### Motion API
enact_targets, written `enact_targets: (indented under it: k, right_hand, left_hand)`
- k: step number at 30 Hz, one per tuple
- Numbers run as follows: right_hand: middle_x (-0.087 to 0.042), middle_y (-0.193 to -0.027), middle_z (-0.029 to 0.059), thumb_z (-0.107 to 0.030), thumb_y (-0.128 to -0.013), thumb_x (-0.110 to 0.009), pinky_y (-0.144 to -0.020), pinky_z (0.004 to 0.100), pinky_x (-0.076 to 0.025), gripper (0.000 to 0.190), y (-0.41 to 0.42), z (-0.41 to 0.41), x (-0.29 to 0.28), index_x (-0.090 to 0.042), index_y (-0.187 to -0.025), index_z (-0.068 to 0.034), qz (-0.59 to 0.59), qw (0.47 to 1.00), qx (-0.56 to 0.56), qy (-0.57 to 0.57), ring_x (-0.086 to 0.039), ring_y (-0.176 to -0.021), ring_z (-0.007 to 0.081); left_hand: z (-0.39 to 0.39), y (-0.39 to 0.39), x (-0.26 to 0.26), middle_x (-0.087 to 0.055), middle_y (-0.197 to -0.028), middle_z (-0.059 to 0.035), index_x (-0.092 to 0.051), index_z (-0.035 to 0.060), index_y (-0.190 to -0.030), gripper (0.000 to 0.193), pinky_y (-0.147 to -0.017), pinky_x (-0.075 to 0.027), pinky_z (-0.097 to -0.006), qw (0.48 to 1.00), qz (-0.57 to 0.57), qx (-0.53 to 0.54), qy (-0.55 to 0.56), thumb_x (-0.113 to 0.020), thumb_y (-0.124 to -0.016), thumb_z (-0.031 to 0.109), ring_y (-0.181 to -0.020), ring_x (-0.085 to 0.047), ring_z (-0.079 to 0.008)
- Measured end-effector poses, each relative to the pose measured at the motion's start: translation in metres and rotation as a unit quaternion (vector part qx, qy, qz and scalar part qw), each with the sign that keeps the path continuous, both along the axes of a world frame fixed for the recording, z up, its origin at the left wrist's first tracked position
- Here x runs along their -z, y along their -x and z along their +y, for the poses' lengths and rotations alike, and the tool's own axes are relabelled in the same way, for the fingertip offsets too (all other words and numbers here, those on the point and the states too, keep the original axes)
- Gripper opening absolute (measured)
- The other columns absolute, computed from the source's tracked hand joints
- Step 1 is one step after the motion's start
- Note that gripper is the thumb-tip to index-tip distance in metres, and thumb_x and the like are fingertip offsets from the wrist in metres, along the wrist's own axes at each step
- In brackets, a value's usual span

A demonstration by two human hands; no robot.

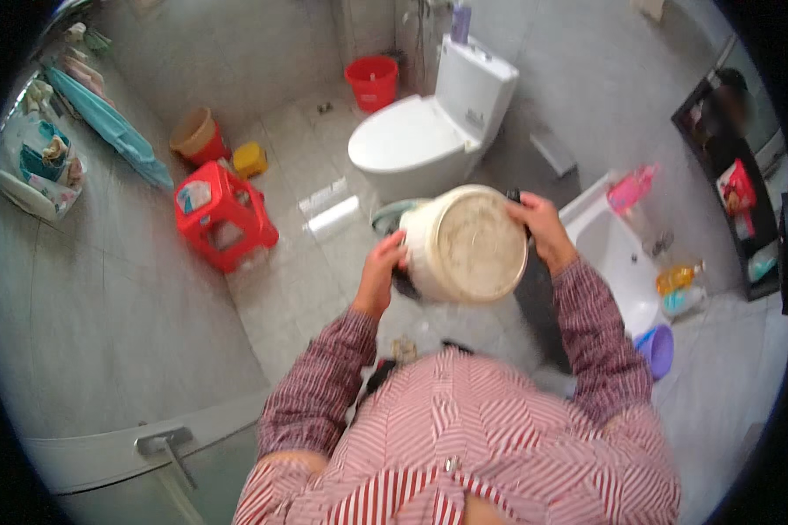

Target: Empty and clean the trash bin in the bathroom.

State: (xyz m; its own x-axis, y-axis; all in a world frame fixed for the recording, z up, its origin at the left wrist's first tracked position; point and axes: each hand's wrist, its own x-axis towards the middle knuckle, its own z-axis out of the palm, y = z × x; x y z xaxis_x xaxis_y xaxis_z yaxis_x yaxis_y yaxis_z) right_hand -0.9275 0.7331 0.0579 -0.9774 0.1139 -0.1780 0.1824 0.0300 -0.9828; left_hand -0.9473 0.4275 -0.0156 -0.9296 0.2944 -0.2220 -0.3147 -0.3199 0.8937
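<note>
A cream-coloured plastic bucket (479, 243) is held up in front of me, tilted on its side so that its stained round bottom faces me. My left hand (382, 266) grips it at the left side, near a dark part that I cannot make out. At the upper right, my right hand (540, 226) is closed on a small black piece at the bucket's edge. Behind the bucket a grey-green curved edge (394, 211) shows; what it belongs to is hidden. The white toilet (404, 141) with its lid down stands just beyond.
Left of me are a red plastic stool (220, 213), a yellow container (249, 159) and a brown-and-red bucket (197, 138). A red bucket (373, 82) stands beside the toilet. To the right are a white washbasin (614, 262), a purple bucket (660, 351) and a mirror (729, 125).
</note>
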Motion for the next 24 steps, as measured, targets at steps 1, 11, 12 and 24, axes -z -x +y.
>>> enact_targets:
  k: [1, 11, 12, 24]
  right_hand:
    - [-0.062, -0.087, -0.0031, -0.009, -0.085, -0.062, -0.069, 0.0218, -0.046, 0.02, -0.002, -0.005, -0.003, -0.064, -0.102, 0.001, 0.004, 1.0, 0.009, 0.021, -0.054, -0.076, 0.0062]
    - [-0.061, -0.079, -0.0045, -0.012, -0.084, -0.062, -0.063, 0.0236, -0.043, 0.014, -0.006, -0.012, 0.008, -0.065, -0.093, -0.002, 0.009, 1.0, -0.019, -0.012, -0.053, -0.072, 0.0057]
    - [-0.061, -0.079, -0.0039, -0.013, -0.084, -0.062, -0.063, 0.0238, -0.043, 0.014, -0.022, -0.021, 0.0, -0.065, -0.093, -0.002, 0.016, 1.0, 0.022, 0.015, -0.053, -0.072, 0.0061]
    - [-0.064, -0.092, -0.0009, -0.017, -0.088, -0.062, -0.072, 0.0234, -0.047, 0.018, -0.018, 0.023, 0.036, -0.062, -0.102, -0.005, 0.006, 0.982, 0.061, 0.178, -0.058, -0.084, 0.0088]
  left_hand:
    - [0.001, 0.009, 0.001, -0.045, -0.131, -0.0065, -0.05, -0.0031, -0.129, 0.049, -0.075, -0.042, -0.0226, 0.999, 0.02, 0.021, -0.019, -0.057, -0.082, 0.01, -0.08, -0.051, -0.0106]
    - [-0.01, -0.044, 0.002, -0.059, -0.091, -0.0005, -0.046, -0.0049, -0.132, 0.055, -0.066, -0.038, -0.0196, 0.999, -0.016, -0.027, -0.018, -0.049, -0.077, 0.004, -0.07, -0.046, -0.0068]
    - [-0.011, -0.045, -0.007, -0.059, -0.09, -0.0003, -0.047, -0.0051, -0.131, 0.055, -0.066, -0.038, -0.0196, 0.998, -0.023, -0.04, -0.042, -0.049, -0.078, 0.004, -0.069, -0.046, -0.0068]
    - [-0.007, -0.023, -0.038, -0.053, -0.123, -0.0106, -0.037, 0.0063, -0.136, 0.049, -0.074, -0.046, -0.0289, 0.949, -0.06, -0.103, -0.291, -0.049, -0.088, 0.004, -0.081, -0.053, -0.0143]
